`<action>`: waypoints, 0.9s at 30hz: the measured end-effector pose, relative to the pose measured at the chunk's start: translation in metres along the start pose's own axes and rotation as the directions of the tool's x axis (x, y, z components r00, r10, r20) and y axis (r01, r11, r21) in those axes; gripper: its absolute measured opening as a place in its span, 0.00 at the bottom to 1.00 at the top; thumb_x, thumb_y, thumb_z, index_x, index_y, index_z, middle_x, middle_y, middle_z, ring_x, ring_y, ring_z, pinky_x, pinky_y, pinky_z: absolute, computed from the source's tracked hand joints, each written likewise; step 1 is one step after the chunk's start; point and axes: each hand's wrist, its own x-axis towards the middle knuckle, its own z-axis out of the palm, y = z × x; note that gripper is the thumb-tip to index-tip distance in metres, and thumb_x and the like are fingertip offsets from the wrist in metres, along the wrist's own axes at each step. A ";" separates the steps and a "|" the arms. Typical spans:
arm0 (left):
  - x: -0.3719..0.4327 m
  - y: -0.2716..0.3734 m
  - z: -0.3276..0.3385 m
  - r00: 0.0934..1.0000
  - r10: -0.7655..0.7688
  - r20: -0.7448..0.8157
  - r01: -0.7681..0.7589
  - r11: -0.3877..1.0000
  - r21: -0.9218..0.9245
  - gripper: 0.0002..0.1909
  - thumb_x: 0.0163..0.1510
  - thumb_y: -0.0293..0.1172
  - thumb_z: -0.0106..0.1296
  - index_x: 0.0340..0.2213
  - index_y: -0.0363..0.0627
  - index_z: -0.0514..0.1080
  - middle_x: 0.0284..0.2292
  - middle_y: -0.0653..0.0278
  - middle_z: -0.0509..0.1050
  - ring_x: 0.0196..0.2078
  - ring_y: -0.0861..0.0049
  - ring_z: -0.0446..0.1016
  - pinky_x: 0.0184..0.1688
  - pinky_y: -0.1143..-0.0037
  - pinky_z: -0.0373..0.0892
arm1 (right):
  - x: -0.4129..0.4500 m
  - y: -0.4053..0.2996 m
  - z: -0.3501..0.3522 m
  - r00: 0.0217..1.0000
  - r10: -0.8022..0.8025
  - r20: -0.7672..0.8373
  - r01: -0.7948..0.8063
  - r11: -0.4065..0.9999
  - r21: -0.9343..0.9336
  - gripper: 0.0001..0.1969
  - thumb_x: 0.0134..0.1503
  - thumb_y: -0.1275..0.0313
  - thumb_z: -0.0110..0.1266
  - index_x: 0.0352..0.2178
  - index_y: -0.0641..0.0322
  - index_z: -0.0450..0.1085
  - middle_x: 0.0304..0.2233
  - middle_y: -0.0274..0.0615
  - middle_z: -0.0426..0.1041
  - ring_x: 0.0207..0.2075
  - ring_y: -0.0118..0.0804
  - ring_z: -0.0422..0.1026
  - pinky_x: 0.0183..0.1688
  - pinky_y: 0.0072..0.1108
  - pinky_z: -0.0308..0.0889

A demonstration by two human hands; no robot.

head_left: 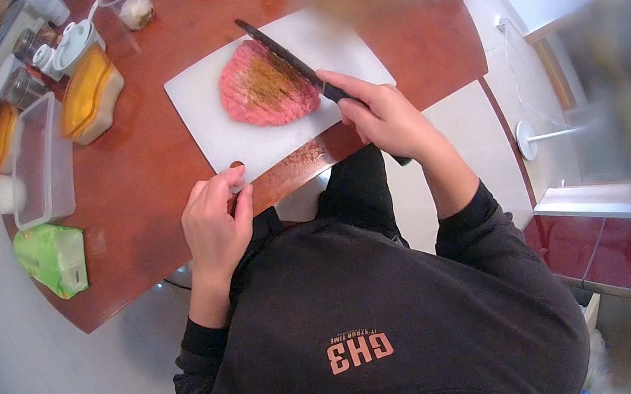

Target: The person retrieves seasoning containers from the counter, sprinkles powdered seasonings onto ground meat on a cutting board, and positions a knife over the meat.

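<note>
A flattened mound of pink minced meat [240, 100] lies on a white cutting board [287, 142], with brownish-yellow ground seasoning [268, 83] spread over its middle and upper right. My right hand [386, 113] grips the black handle of a kitchen knife [284, 55]. Its dark blade slants up and left along the meat's right edge, index finger stretched toward the blade's base. At the board's near left corner, beside its hanging hole [236, 164], my left hand [215, 217] holds the corner between thumb and fingers.
Left on the brown wooden table [144, 182] stand a translucent plastic box [43, 161], yellow-lidded containers [89, 97], several seasoning jars [24, 86] and a green tissue pack [54, 259]. A clear cup [133, 5] holds something white. Wet drops mark the table's near edge. A blurred object hides the far right.
</note>
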 end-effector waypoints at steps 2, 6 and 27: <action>0.000 -0.002 0.001 1.000 0.016 -0.023 -0.016 1.000 -0.011 0.08 0.49 0.22 0.60 0.32 0.40 0.72 0.38 0.61 0.80 0.29 0.72 0.74 0.33 0.75 0.71 | -0.005 -0.012 -0.003 1.000 -0.016 -0.020 0.018 0.997 0.072 0.25 0.59 0.74 0.45 0.60 0.52 0.63 0.33 0.63 0.74 0.36 0.61 0.75 0.41 0.37 0.69; 0.000 -0.001 0.002 0.999 0.018 -0.036 -0.019 0.999 -0.025 0.08 0.49 0.21 0.60 0.33 0.40 0.73 0.37 0.61 0.80 0.29 0.72 0.74 0.33 0.75 0.71 | 0.002 -0.004 0.002 0.999 -0.018 0.044 0.019 0.999 -0.026 0.26 0.59 0.75 0.46 0.60 0.52 0.62 0.35 0.63 0.75 0.37 0.62 0.75 0.42 0.37 0.69; 0.006 -0.004 -0.005 0.998 -0.057 0.007 0.058 0.995 -0.086 0.07 0.50 0.21 0.58 0.33 0.41 0.73 0.31 0.61 0.78 0.30 0.67 0.74 0.32 0.71 0.71 | 0.004 0.001 -0.004 0.992 -0.100 0.071 0.095 0.993 0.066 0.25 0.60 0.75 0.46 0.60 0.51 0.63 0.33 0.57 0.76 0.31 0.53 0.76 0.39 0.32 0.70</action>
